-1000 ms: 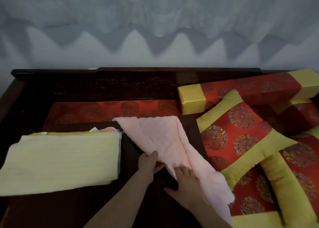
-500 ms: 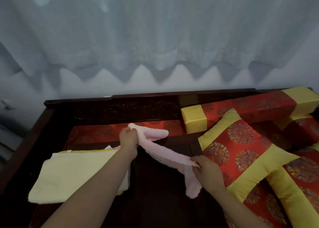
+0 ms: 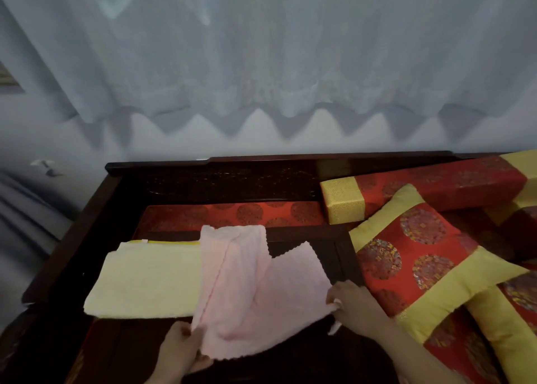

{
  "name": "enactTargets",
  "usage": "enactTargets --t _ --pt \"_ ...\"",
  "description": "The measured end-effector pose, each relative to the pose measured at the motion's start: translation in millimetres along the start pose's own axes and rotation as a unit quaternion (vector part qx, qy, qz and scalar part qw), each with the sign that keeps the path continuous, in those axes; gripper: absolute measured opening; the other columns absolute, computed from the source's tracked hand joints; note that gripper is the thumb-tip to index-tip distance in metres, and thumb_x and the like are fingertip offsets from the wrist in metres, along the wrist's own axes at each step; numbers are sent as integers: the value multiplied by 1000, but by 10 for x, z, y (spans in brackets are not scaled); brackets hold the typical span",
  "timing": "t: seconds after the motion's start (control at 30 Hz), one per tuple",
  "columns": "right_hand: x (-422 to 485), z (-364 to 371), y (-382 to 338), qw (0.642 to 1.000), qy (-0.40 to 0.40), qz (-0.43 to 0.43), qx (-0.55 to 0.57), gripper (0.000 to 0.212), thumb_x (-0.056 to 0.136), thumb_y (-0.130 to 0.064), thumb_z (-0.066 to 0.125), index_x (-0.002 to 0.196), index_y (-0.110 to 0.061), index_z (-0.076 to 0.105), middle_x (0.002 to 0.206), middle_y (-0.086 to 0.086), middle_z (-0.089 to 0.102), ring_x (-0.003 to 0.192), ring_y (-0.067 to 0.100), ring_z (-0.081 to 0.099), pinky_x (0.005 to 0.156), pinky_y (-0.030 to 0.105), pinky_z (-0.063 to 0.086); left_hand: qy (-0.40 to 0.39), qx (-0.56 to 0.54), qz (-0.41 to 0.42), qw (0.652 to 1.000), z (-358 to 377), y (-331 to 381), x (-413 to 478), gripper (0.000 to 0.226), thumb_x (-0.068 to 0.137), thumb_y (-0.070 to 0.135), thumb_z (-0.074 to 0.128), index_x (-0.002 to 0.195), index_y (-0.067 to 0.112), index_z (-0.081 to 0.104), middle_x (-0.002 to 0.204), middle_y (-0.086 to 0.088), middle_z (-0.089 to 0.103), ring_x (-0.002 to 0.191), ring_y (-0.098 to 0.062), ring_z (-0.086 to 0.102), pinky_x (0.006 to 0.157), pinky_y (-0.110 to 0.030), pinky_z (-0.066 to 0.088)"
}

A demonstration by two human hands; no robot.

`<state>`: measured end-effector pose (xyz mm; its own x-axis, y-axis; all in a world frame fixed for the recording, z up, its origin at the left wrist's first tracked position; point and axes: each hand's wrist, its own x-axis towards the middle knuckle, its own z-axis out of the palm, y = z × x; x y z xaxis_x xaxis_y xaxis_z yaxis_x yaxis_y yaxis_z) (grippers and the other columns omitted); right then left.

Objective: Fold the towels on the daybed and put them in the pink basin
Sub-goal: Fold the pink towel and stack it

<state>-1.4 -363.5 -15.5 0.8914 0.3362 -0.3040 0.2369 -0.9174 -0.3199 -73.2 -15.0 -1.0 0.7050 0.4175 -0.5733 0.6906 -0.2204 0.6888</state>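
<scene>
While the pink towel (image 3: 255,290) lies lower centre, overlapping the yellow towel (image 3: 145,282), the left hand (image 3: 181,347) pinches its near edge, the right hand (image 3: 353,303) its corner. Best to match corners squarely and smooth creases before folding.

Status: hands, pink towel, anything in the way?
Left hand, right hand both grip pink towel edges. Overlaps yellow towel. Red cushion beside right hand.
</scene>
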Motion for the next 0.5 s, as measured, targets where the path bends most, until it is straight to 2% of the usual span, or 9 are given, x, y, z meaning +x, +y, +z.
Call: enactTargets --t 0.07,0.13,0.17,0.23,0.27,0.3,0.37,0.43,0.5 --pt "2 -18 36 994 -53 25 92 19 77 -18 45 84 -35 47 93 -6 61 92 15 64 72 37 47 -60 -5 -44 997 -40 -107 18 25 86 10 62 96 -7 48 73 -28 60 48 -27 68 40 -28 51" --pt "21 -10 118 992 -36 32 116 22 79 -18 40 83 -38 33 83 2 63 76 21 66 68 45 51 -107 43 -83 990 -69 -87 77 30 87 18 62 99 -3 44 73 -25 65 59 -38 70 45 -32 52" --pt "32 -23 134 995 -34 26 94 25 81 -18 40 85 -40 28 79 2 62 71 23 63 66 44 50 -149 108 -89 979 -104 -32 125 30 87 22 61 101 1 45 73 -21 66 59 -35 70 45 -30 52" --pt "18 -105 76 998 -16 14 58 29 84 -16 42 89 -38 25 69 -5 53 63 20 54 60 38 44 -244 268 -76 929 -184 210 209 30 88 30 57 105 7 49 69 -9 68 51 -19 68 46 -24 51" --pt "18 -143 53 998 -4 6 56 29 84 -13 43 90 -36 26 65 -8 47 59 16 49 57 33 39 -264 322 -59 907 -206 387 268 29 89 33 55 103 8 52 66 -4 68 47 -13 65 44 -19 48" --pt "21 -182 10 998 4 2 58 30 82 -9 45 91 -33 28 64 -10 41 56 12 43 54 28 34 -250 349 -20 903 -208 579 351 26 89 35 54 96 9 55 62 -2 67 43 -10 62 42 -17 45" --pt "52 -216 -53 997 5 2 74 37 75 -1 48 91 -30 30 66 -10 40 54 8 37 50 26 29 -148 342 116 921 -142 962 550 21 88 30 58 78 12 59 59 0 66 42 -10 61 43 -18 43" --pt "112 -215 -67 991 17 35 127 44 69 7 48 95 -26 34 72 -5 49 57 14 47 48 31 35 -29 282 244 927 -1 1276 750 17 84 19 59 68 13 58 61 -1 66 57 -20 64 55 -24 46" --pt "176 -209 -87 985 48 68 154 44 67 12 48 93 -23 40 81 -3 51 63 17 53 47 26 39 12 248 313 917 164 1454 968 12 81 14 59 69 15 56 70 -3 65 70 -25 61 65 -29 45"
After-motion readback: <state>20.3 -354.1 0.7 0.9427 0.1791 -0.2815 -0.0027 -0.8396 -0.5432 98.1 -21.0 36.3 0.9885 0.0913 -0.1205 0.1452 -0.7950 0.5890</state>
